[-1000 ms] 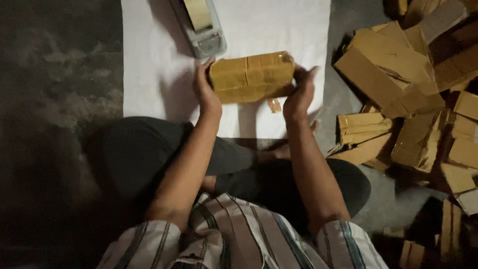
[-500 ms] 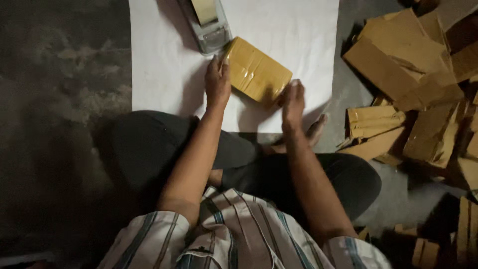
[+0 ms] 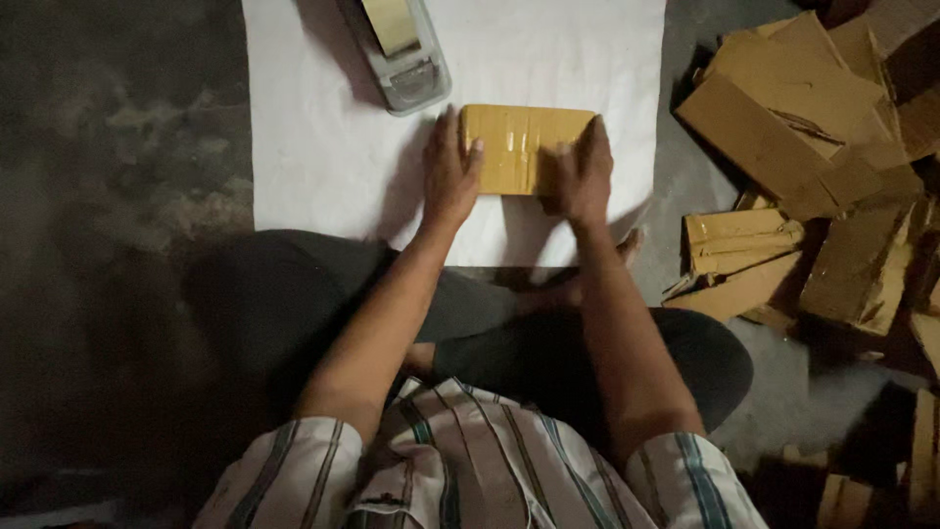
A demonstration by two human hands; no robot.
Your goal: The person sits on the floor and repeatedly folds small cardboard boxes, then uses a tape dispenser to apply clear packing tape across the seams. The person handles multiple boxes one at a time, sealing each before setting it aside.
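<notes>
A small flat cardboard box (image 3: 519,142), yellow-brown and shiny with tape, lies on a white sheet (image 3: 323,147) on the floor. My left hand (image 3: 448,174) presses flat on its left end. Over the box's right end rests my right hand (image 3: 582,174), fingers spread on top. Both hands hold the box down against the sheet. A grey tape dispenser (image 3: 399,54) with a roll of tape sits just beyond my left hand, apart from the box.
A heap of folded and taped cardboard boxes (image 3: 813,147) fills the floor at the right. I sit cross-legged in dark trousers (image 3: 323,294) at the sheet's near edge. Dark rough concrete floor (image 3: 108,176) lies to the left.
The box was held up and turned between both hands; now it lies flat and square on the sheet, with both hands pressing on its ends.
</notes>
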